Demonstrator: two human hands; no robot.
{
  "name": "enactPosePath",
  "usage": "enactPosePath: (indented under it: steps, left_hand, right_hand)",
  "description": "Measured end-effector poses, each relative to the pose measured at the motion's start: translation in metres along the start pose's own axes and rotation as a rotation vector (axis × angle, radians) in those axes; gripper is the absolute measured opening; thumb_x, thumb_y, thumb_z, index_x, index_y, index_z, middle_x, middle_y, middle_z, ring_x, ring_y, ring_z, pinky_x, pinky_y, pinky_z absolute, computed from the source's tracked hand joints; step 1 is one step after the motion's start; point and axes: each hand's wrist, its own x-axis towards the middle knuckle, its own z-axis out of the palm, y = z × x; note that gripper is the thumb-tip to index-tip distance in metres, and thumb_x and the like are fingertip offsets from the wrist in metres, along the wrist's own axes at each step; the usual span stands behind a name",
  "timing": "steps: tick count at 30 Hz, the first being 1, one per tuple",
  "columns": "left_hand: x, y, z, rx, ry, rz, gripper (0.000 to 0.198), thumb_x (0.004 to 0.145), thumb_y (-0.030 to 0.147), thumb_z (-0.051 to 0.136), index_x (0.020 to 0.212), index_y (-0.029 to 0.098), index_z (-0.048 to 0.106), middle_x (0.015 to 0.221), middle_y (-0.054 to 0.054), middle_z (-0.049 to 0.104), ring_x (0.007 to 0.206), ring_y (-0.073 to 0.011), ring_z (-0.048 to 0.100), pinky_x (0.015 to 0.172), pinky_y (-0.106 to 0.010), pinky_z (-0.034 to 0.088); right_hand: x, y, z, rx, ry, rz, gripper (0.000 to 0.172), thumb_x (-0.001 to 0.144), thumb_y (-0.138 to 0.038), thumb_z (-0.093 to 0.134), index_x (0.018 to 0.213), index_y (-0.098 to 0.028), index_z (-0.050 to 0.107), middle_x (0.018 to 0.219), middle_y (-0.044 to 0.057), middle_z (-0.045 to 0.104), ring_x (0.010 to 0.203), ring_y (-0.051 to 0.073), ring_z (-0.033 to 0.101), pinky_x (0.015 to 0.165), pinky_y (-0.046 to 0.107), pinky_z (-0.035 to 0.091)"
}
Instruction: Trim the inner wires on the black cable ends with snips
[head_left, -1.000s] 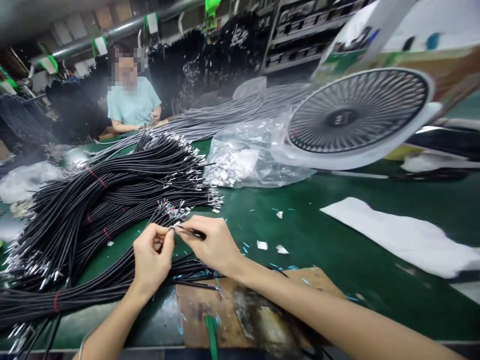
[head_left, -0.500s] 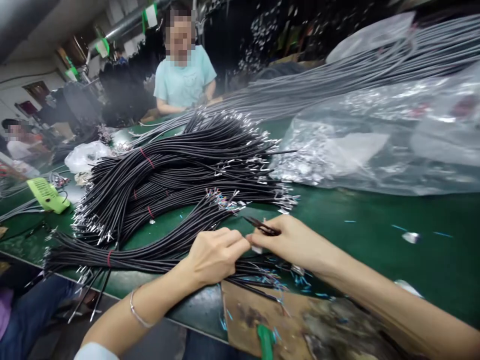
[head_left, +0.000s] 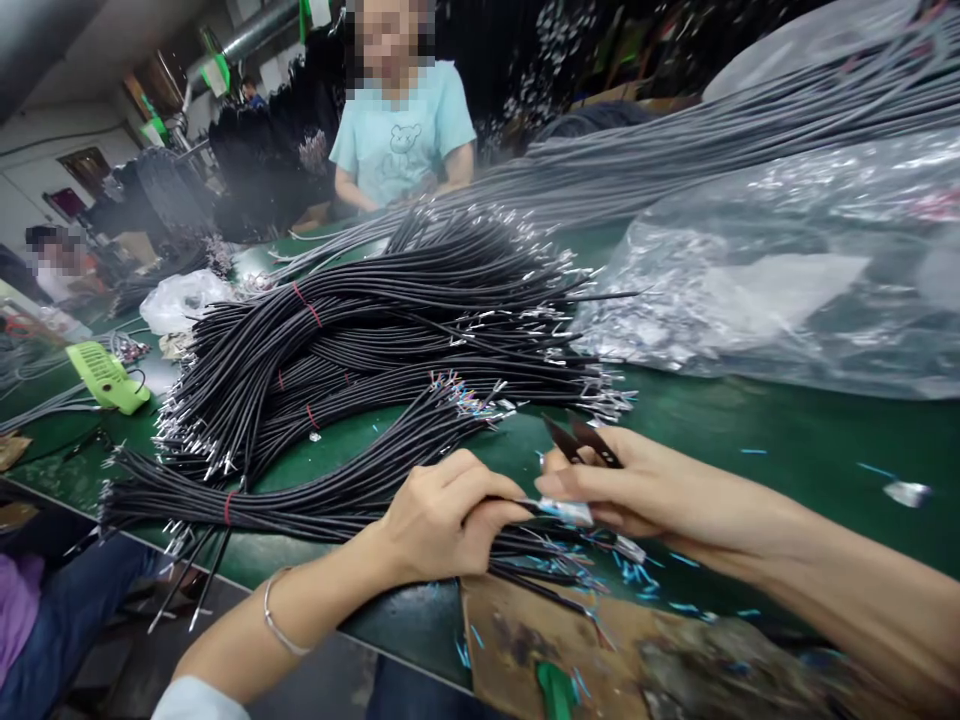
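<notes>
My left hand [head_left: 442,515] is closed, pinching one thin black cable [head_left: 525,505] near its tip. My right hand [head_left: 637,485] is closed on small black snips [head_left: 581,440], blades pointing up and away, and its fingertips pinch the silvery foil end [head_left: 566,511] of the same cable. Both hands meet over the near edge of the green table [head_left: 787,470]. Under them lies a bundle of black cables [head_left: 315,500] with stripped coloured ends. A big heap of black cables [head_left: 390,340], tied with red bands, lies just beyond.
A clear plastic bag of silvery foil pieces [head_left: 765,290] lies at the right. Grey cables [head_left: 712,140] run across the back. A person in a light blue shirt [head_left: 405,135] sits opposite. A worn brown board [head_left: 637,660] and blue wire scraps lie by the near edge. A green device [head_left: 109,378] sits left.
The view swung left and closer, so the fan left the picture. My hands dropped from the cable tips to the near bundle, and the snips now point upward.
</notes>
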Motion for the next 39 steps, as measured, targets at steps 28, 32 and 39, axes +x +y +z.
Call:
enactPosePath:
  steps: [28,32,39]
  left_hand:
    - [0.009,-0.001,-0.012,0.146,-0.138,-0.422,0.026,0.09,0.026,0.044,0.075,0.017,0.063,0.069,-0.002,0.054,0.056,-0.0107,0.049,0.047,-0.018,0.036]
    - [0.009,0.002,-0.009,0.099,-0.169,-0.457,0.027,0.089,0.028,0.043,0.073,0.017,0.062,0.068,-0.003,0.054,0.058,-0.0133,0.047,0.048,-0.02,0.035]
    - [0.019,0.016,-0.013,-0.02,-0.265,-0.511,0.03,0.09,0.03,0.041,0.071,0.017,0.06,0.064,-0.002,0.052,0.059,-0.0134,0.047,0.054,-0.022,0.036]
  right_hand:
    - [-0.016,-0.011,-0.014,-0.598,0.586,-0.57,0.017,0.067,0.001,0.063,0.074,-0.014,0.069,0.066,0.001,0.061,0.061,0.013,0.055,0.056,0.021,0.037]
    - [-0.015,-0.006,-0.006,-0.455,0.57,-0.842,0.014,0.072,0.0,0.06,0.075,-0.012,0.066,0.064,0.0,0.058,0.056,0.01,0.05,0.053,0.019,0.035]
    - [-0.011,0.0,-0.007,-0.45,0.457,-1.015,0.016,0.079,-0.004,0.05,0.082,-0.008,0.064,0.069,0.005,0.057,0.059,0.012,0.05,0.053,0.021,0.037]
